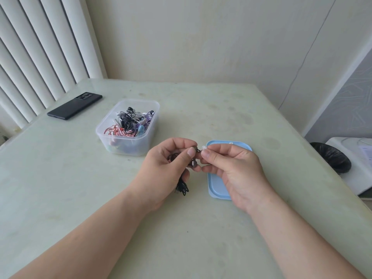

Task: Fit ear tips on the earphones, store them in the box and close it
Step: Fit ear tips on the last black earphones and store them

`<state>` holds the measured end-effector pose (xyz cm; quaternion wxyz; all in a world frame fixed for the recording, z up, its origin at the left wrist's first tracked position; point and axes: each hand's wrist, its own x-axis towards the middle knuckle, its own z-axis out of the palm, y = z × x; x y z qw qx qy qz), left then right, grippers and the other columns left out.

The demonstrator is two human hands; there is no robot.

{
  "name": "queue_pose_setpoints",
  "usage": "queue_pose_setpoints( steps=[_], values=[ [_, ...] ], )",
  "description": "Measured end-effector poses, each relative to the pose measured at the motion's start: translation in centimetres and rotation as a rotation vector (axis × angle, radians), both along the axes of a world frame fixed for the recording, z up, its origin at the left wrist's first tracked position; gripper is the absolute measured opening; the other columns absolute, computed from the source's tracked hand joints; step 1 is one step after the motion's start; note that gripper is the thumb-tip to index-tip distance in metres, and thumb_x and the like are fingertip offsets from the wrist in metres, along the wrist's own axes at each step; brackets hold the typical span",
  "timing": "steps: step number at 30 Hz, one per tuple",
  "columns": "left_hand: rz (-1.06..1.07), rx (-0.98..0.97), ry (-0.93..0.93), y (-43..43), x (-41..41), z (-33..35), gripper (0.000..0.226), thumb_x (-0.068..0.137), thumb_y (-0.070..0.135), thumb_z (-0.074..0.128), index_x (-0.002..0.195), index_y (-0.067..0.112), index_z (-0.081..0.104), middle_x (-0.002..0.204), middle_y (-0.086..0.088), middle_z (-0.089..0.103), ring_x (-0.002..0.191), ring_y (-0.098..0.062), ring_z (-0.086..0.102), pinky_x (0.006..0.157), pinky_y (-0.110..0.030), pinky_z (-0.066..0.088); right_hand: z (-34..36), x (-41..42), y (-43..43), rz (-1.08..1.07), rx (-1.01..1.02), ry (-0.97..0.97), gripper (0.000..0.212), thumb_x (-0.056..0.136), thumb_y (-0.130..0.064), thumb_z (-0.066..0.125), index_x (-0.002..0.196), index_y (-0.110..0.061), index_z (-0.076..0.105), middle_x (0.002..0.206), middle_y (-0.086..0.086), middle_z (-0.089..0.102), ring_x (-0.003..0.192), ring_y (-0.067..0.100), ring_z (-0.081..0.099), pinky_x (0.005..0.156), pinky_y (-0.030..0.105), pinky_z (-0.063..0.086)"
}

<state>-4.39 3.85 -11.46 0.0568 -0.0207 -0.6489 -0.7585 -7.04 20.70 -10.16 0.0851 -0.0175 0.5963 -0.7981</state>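
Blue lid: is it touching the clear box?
Apart. The head view shows a wide strip of bare table between the blue lid, lying flat on the right, and the clear box on the left.

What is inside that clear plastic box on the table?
The clear box holds a tangle of earphones with black, red, purple and white cords. Whatever lies beneath the tangle is covered.
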Motion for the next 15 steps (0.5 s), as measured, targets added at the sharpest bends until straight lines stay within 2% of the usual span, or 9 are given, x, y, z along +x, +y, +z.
queue_pose_setpoints(
  steps=[2,7,15],
  values=[
    [-0.006,-0.031,0.003,-0.08,-0.1,-0.19,0.008,0.1,0.013,0.067,0.105,0.012,0.073,0.091,-0.009,0.073,0.079,-0.028,0.064,0.056,-0.033,0.048,-0.03,-0.03,-0.01,0.013,0.012,0.008,0.015,0.083,0.0,0.077,0.097,0.003,0.073,0.083,0.013,0.075,0.08,0.026,0.072,0.09,0.053,0.059],
    [-0.011,-0.017,0.007,-0.15,-0.14,-0.22,0.007,0.099,0.014,0.068,0.102,0.015,0.074,0.093,-0.008,0.073,0.078,-0.027,0.062,0.054,-0.032,0.048,0.0,0.0,-0.01,0.039,0.04,0.027,0.008,0.084,-0.002,0.077,0.092,-0.003,0.074,0.084,0.013,0.074,0.079,0.025,0.071,0.075,0.036,0.059],
    [0.0,0.005,0.009,0.15,-0.01,0.07,0.007,0.099,0.012,0.067,0.103,0.011,0.072,0.087,-0.006,0.072,0.073,-0.021,0.064,0.052,-0.029,0.047,0.08,0.18,-0.08,0.063,0.073,0.054,0.006,0.086,-0.003,0.075,0.092,-0.004,0.073,0.085,0.014,0.075,0.078,0.028,0.073,0.072,0.033,0.057]
  ],
)
